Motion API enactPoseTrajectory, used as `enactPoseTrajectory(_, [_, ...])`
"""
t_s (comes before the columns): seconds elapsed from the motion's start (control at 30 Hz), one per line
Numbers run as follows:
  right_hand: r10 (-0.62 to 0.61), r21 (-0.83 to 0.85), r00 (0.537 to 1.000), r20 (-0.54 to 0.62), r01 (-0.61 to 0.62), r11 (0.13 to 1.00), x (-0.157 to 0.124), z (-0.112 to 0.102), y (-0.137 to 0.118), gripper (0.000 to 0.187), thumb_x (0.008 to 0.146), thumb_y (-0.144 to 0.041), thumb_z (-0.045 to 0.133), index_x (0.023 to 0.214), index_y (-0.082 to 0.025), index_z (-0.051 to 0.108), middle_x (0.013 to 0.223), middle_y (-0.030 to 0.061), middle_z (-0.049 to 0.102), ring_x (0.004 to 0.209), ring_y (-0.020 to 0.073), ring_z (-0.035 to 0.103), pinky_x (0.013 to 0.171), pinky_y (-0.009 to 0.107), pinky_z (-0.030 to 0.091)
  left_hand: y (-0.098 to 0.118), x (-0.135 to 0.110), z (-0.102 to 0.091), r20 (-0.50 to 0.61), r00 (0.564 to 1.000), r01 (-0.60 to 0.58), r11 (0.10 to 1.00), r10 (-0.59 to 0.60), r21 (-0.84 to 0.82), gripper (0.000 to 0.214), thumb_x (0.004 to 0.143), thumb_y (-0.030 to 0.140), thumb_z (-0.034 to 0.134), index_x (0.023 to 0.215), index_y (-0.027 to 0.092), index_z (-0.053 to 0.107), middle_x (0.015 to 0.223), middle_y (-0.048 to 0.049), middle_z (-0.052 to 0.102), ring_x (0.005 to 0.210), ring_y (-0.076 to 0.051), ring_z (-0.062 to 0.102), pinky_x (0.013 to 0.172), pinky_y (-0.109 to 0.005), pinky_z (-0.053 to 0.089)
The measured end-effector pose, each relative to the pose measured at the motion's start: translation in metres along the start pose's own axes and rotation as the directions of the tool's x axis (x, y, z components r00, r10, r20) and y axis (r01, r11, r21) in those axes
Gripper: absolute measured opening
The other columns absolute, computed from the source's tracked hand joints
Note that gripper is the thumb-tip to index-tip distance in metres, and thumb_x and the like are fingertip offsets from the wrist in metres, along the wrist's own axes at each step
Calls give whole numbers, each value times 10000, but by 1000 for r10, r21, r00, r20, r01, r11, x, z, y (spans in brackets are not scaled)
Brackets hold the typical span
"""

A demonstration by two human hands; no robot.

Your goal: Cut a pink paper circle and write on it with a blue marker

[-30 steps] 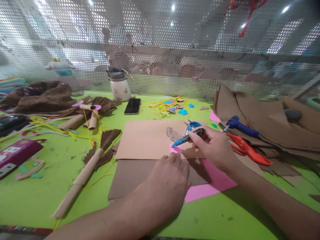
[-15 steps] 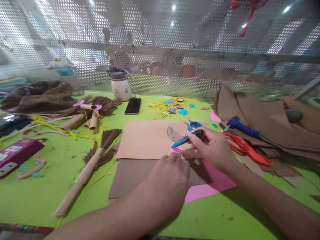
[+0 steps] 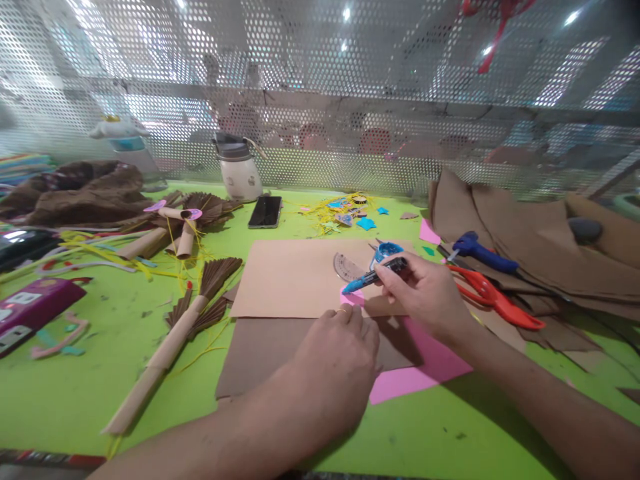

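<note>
My right hand (image 3: 430,297) grips a blue-tipped marker (image 3: 373,275), its tip touching a small pink paper piece (image 3: 353,297). My left hand (image 3: 335,363) is curled, fingertips pressing down by that pink piece on a tan paper sheet (image 3: 290,277). A darker brown sheet (image 3: 260,350) and a pink sheet (image 3: 425,367) lie underneath. A clear protractor (image 3: 346,267) and a blue round object (image 3: 387,251) lie just beyond the marker.
On the green table (image 3: 75,387), red scissors (image 3: 493,297) and a blue tool (image 3: 480,252) lie right, by brown paper stacks (image 3: 540,253). Rolled paper brooms (image 3: 180,327), yellow strips and a purple box (image 3: 33,310) sit left. A phone (image 3: 265,212) and jug (image 3: 239,170) stand behind.
</note>
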State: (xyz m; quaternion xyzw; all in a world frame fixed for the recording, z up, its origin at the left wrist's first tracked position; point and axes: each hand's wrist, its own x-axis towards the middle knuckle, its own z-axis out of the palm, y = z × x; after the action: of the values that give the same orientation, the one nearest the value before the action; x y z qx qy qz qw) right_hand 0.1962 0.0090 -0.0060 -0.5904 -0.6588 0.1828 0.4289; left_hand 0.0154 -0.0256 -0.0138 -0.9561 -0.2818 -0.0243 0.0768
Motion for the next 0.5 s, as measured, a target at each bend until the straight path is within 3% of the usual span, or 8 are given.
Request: enactPoseTrajectory(0.5, [-5, 8, 1000, 6, 5, 1000, -1, -1, 0, 278, 889, -416, 582, 711, -202, 570, 600, -2, 592, 571, 160, 558, 598, 296, 442, 0, 2, 0, -18, 1000, -2, 1000, 3, 31, 373, 902, 266, 514, 1198, 52, 586, 1118, -176, 632, 1022, -320, 559, 891, -449, 477])
